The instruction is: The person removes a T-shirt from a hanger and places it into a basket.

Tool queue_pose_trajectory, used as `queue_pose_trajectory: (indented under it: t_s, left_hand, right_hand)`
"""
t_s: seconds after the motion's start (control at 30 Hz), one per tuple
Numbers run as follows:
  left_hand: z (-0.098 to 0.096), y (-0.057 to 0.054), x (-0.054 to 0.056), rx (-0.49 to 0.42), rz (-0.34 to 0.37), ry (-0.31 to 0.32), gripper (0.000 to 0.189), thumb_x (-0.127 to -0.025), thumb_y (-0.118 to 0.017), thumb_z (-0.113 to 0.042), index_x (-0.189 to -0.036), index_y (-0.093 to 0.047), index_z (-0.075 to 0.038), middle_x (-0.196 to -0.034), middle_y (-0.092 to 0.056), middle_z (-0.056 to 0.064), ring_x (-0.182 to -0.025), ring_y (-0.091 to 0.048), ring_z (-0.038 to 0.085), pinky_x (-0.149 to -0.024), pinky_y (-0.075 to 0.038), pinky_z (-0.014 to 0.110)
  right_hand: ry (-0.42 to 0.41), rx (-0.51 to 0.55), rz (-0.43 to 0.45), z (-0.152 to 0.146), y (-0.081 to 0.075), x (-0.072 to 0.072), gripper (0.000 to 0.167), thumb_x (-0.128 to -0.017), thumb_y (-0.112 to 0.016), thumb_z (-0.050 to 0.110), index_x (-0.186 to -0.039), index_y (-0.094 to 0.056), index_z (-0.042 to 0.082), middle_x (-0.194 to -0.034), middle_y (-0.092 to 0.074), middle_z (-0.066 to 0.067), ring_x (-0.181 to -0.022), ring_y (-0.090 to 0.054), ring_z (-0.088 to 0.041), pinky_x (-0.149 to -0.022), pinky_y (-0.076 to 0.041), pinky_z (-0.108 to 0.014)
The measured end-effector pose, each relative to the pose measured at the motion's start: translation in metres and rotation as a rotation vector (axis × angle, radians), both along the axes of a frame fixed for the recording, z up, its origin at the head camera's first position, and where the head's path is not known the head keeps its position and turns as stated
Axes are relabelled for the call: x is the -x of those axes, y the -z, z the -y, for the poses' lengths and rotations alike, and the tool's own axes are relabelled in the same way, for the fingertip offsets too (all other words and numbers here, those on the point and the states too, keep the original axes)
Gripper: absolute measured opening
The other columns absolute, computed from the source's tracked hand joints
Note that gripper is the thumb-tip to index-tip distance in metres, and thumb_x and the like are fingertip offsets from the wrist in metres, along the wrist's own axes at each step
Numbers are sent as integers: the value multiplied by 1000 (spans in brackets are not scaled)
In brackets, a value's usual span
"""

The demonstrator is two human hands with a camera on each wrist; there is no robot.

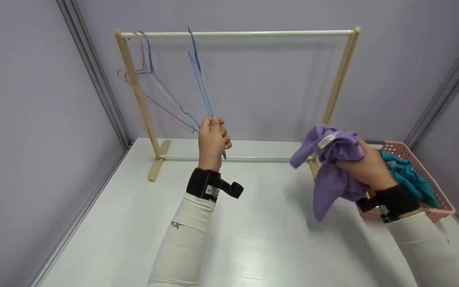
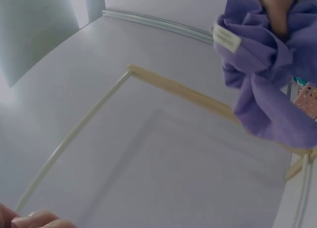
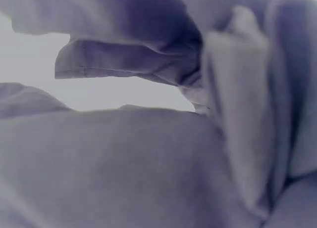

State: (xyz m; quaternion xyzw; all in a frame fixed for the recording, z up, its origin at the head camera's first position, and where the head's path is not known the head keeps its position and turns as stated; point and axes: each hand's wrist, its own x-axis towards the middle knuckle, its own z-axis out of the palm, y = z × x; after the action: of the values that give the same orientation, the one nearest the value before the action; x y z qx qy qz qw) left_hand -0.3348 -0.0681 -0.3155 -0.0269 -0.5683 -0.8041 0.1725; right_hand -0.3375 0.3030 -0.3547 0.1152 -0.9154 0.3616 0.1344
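My left hand grips the lower part of a blue clothes hanger, seen nearly edge-on in the head view. Its hook reaches the top rail; whether it bears on the rail I cannot tell. Only the fingertips of that hand show in the left wrist view. Over on the right, my right hand holds a bunched purple shirt, with a white label facing out and loose parts hanging down. Purple folds fill most of the right wrist view and hide the fingers there.
A wooden clothes rack with a white top rail stands at the back of the white table. A pink hanger and a darker blue hanger hang at its left end. On the right, a pink basket holds teal clothing.
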Motion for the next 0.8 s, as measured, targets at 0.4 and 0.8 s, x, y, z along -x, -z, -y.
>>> queue_pose_trajectory:
  t_s: [0.4, 0.8]
  left_hand:
    - [29, -39, 20, -35, 27, -50, 23, -114, -32, -18, -100, -46, -6, -71, -34, -1, -54, -33, 7, -50, -34, 19]
    - [55, -59, 40, -142, 126, -77, 19, -114, -33, -16, -105, -47, -5, -71, -38, -2, -53, -37, 6, -49, -36, 19]
  right_hand:
    - [481, 106, -167, -80, -65, 28, 74, -89, -69, 28, -154, -40, 6, -151, -51, -25, -139, -49, -43, -119, -37, -54]
    - [567, 22, -84, -119, -25, 58, 82, -93, -65, 29, -159, -26, 1, -154, -36, -39, -140, -37, -59, -118, -30, -68]
